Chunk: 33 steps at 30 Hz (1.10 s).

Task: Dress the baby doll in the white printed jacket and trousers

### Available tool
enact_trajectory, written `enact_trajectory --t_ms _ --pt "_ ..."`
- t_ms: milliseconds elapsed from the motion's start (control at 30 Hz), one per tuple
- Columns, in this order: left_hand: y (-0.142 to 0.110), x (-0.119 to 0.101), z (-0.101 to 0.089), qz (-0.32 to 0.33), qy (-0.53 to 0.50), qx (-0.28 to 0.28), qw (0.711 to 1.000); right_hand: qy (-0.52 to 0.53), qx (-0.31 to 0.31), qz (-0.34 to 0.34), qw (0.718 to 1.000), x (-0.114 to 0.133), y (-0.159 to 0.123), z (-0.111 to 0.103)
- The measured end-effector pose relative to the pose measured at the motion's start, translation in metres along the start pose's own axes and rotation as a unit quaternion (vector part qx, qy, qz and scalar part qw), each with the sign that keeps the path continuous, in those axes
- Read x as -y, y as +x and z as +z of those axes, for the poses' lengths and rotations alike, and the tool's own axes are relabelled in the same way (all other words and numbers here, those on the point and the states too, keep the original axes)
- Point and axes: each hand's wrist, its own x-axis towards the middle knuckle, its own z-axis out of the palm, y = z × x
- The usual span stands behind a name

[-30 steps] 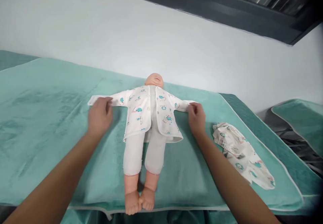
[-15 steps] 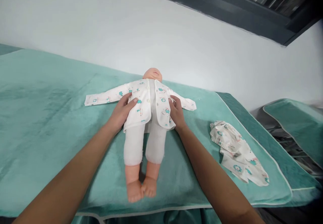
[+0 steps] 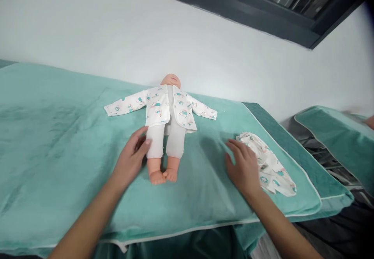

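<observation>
A baby doll (image 3: 167, 134) lies on its back on a teal towel (image 3: 58, 134), head toward the wall. It wears a white printed jacket (image 3: 159, 105) that hangs open at the front, with both sleeves spread out. My left hand (image 3: 131, 159) is open, its fingertips touching the doll's left leg. My right hand (image 3: 244, 167) is open and flat on the towel, right beside a crumpled pair of matching printed trousers (image 3: 270, 165).
The towel covers a padded table along a white wall (image 3: 146, 37). A dark window frame (image 3: 263, 9) runs above. A second teal-covered surface (image 3: 336, 138) stands at the right, with a gap between.
Both hands have left the jacket's front. The left hand dropped to the doll's leg, and the right hand moved right to the trousers. The view shifted back.
</observation>
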Motion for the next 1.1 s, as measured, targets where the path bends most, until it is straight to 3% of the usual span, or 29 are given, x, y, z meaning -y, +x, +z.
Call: enact_trajectory --t_ms 100,167,267,333,467,533,600,667,767,833,1000,1100 --pt "-0.038 -0.003 0.006 -0.005 0.003 0.011 1.000 -0.205 0.047 0.057 0.976 -0.039 -0.038 -0.046" --pt "-0.056 -0.004 0.013 -0.008 -0.003 0.019 1.000 -0.274 0.092 0.092 0.953 -0.064 -0.048 -0.067" --pt "-0.067 -0.004 0.021 -0.020 -0.022 0.030 0.999 -0.271 0.138 0.108 0.947 -0.086 -0.040 -0.082" --pt "-0.067 -0.005 0.020 -0.019 -0.022 0.027 0.999 -0.217 0.154 0.123 0.956 -0.085 -0.021 -0.086" --pt "-0.069 -0.024 0.012 0.074 0.078 -0.002 0.994 -0.007 0.151 0.176 0.973 -0.045 0.027 -0.092" --pt "-0.075 -0.047 0.015 0.110 0.090 0.032 0.989 0.127 0.127 0.195 0.964 -0.007 0.052 -0.096" --pt "-0.082 -0.076 0.024 0.112 0.068 0.115 0.985 0.287 0.133 0.215 0.924 0.036 0.075 -0.103" --pt "-0.086 -0.105 0.035 0.127 0.045 0.184 0.974 0.464 0.158 0.199 0.849 0.078 0.094 -0.110" --pt "-0.088 -0.138 0.041 0.164 0.035 0.167 0.972 0.609 0.176 0.147 0.759 0.127 0.111 -0.123" --pt "-0.089 -0.151 0.036 0.193 0.068 0.128 0.971 0.648 0.161 0.116 0.735 0.145 0.116 -0.130" --pt "-0.100 -0.161 0.012 0.281 0.172 0.057 0.942 0.651 0.109 0.111 0.742 0.153 0.117 -0.135" --pt "-0.105 -0.165 0.001 0.310 0.151 0.051 0.937 0.625 0.081 0.115 0.768 0.143 0.119 -0.135"
